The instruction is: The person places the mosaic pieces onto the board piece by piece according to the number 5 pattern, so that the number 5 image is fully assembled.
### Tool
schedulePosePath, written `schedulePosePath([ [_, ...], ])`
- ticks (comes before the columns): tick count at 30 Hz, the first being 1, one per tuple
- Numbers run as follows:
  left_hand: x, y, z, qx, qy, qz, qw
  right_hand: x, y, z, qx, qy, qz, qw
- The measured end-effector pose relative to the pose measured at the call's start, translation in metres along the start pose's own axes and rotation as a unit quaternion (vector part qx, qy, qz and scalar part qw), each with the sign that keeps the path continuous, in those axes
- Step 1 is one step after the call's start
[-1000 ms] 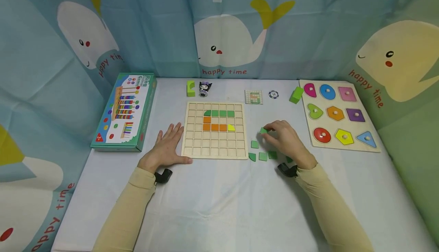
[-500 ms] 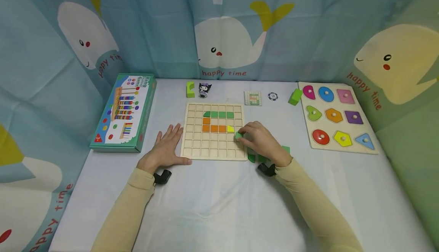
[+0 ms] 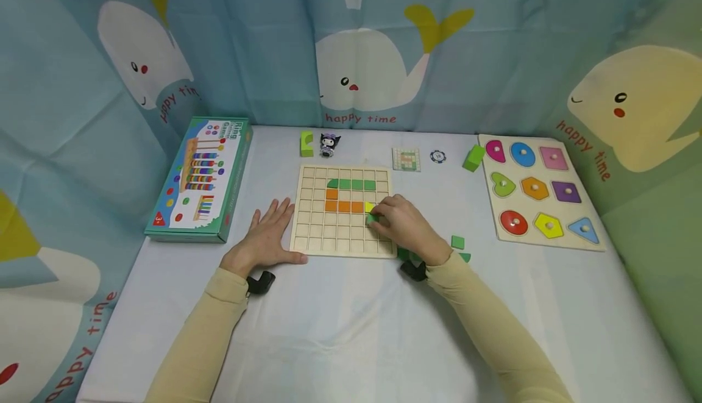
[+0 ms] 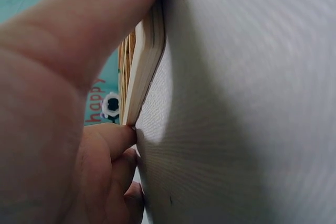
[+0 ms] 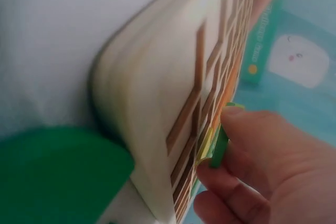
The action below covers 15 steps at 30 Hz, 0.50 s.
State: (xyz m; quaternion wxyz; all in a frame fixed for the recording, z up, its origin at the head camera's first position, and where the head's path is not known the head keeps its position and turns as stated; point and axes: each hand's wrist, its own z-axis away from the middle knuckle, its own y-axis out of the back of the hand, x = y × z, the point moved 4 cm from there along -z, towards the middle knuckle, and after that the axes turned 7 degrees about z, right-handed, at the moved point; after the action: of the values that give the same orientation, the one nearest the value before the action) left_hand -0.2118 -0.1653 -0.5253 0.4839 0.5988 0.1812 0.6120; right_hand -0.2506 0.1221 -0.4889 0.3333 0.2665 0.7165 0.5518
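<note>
A wooden grid board (image 3: 329,232) lies mid-table. Set into it are a row of green tiles (image 3: 356,184), several orange tiles (image 3: 344,206) and one yellow tile (image 3: 370,206). My left hand (image 3: 263,238) rests with spread fingers on the table, thumb and fingertips at the board's left edge. Over the board's right part, just below the yellow tile, my right hand (image 3: 407,226) pinches a green tile (image 5: 219,148) between thumb and fingers. In the right wrist view this tile stands tilted close over the grid. Loose green tiles (image 3: 457,242) lie right of the board, some hidden under the right wrist.
Behind the board are a notched green block (image 3: 306,144), a small figurine (image 3: 328,145), a pattern card (image 3: 406,160) and a poker chip (image 3: 437,156). A game box (image 3: 200,177) lies left. At right are another green block (image 3: 474,157) and a knobbed shape puzzle (image 3: 540,208).
My right hand has carried the green tile left from among the loose tiles to over the board, below the yellow tile. The left hand has stayed in place.
</note>
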Motion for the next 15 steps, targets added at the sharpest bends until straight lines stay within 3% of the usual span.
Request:
schedulePosePath([
  [15,-0.0006,-0.0015,0.0001,0.004,-0.005,-0.006,1.0,-0.0036,-0.0027,-0.0023,0.011,0.02,0.033,0.9992],
])
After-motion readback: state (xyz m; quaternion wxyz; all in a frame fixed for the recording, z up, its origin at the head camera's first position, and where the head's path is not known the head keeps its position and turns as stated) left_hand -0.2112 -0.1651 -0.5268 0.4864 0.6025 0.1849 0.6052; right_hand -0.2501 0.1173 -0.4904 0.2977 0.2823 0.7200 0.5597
